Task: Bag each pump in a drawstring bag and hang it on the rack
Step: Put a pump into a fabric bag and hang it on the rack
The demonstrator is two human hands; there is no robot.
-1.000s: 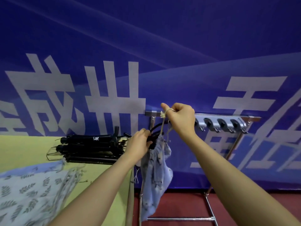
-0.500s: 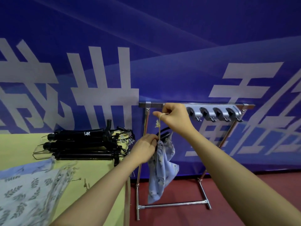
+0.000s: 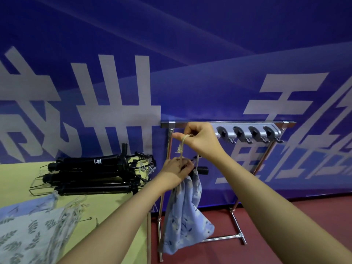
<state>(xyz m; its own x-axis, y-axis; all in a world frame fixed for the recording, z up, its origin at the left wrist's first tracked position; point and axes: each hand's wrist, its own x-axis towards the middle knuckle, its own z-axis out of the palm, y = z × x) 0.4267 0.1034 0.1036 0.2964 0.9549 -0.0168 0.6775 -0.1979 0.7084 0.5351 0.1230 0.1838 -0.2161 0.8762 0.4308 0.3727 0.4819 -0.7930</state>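
At centre frame the left hand (image 3: 176,173) is curled tight around the gathered neck of the blue drawstring bag (image 3: 184,216), which hangs below it in front of the rack (image 3: 226,124). Just above, the right hand (image 3: 200,139) pinches the bag's cord (image 3: 182,147) over its bent fingers, close under the rack's top bar. More pumps (image 3: 91,174) lie stacked on the worktop (image 3: 17,176) at left.

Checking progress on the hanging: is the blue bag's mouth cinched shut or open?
Not fully shut: a black pump handle pokes out of the bag while the right hand pulls the drawstring.
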